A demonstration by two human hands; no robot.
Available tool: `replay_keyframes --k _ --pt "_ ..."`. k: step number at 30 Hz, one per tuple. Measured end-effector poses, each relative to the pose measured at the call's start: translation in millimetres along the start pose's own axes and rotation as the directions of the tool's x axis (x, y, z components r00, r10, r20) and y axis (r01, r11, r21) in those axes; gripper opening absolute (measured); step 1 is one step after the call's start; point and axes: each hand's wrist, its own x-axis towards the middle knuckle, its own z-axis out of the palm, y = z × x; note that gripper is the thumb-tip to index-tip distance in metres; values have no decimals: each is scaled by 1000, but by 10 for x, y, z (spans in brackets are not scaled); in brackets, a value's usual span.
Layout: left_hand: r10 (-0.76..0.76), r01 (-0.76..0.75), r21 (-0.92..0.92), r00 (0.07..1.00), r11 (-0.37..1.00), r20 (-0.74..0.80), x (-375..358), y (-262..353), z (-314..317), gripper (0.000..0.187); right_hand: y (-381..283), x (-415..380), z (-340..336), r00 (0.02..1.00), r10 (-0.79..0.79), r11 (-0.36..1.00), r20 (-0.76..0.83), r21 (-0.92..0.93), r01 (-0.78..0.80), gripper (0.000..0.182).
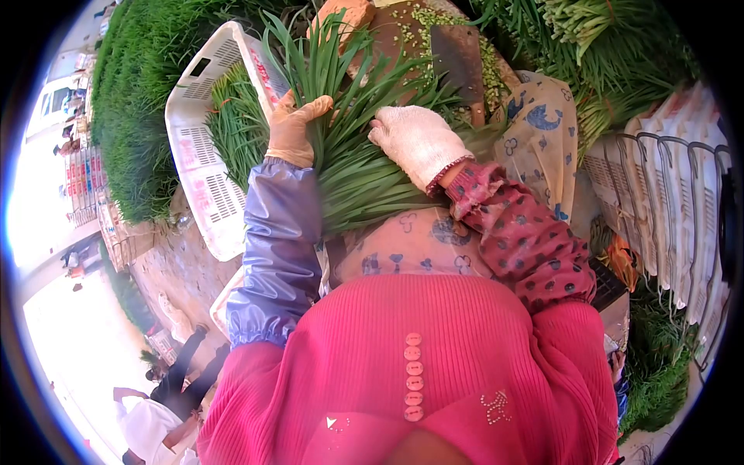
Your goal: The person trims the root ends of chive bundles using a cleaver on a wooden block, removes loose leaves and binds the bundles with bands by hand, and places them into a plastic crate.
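Long green leafy stalks (360, 182) lie in a loose heap across my lap, over a patterned apron (411, 248). My left hand (294, 128), in a tan glove, rests at the heap's left side with its thumb spread away from the other fingers, which are partly behind leaves. On the right, my right hand (418, 143) wears a white knit glove and lies over the stalks with its fingers curled in; what they hold is too hidden to name. Beside my left arm a white crate (186, 139) holds bundled green stalks (236, 116).
A broad metal blade (457, 62) stands by a board strewn with green bits (422, 35). Stacked white crates (670, 186) are at right, more bundles (589, 31) at upper right, a green pile (139, 101) at left. Another person (147, 422) is at lower left.
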Motion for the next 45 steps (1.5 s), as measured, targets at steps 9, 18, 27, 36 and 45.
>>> replay_keyframes --k 9,18,27,36,45 --pt "-5 4 -23 999 1000 -35 37 -48 -18 35 44 163 79 996 -56 996 -63 -74 51 27" --pt "-13 13 11 1000 1000 -5 9 -29 7 32 -27 197 -7 984 -179 974 9 -140 179 23" --pt "-39 40 -13 998 999 45 -5 -55 26 35 63 238 55 994 100 986 -33 138 -94 35" --pt "-27 24 78 999 997 35 -49 -26 88 43 164 51 -525 763 -50 957 -644 -250 -148 30" --pt "-6 -3 59 989 998 148 -90 -42 116 44 -49 338 -127 789 -352 933 -503 -256 253 17"
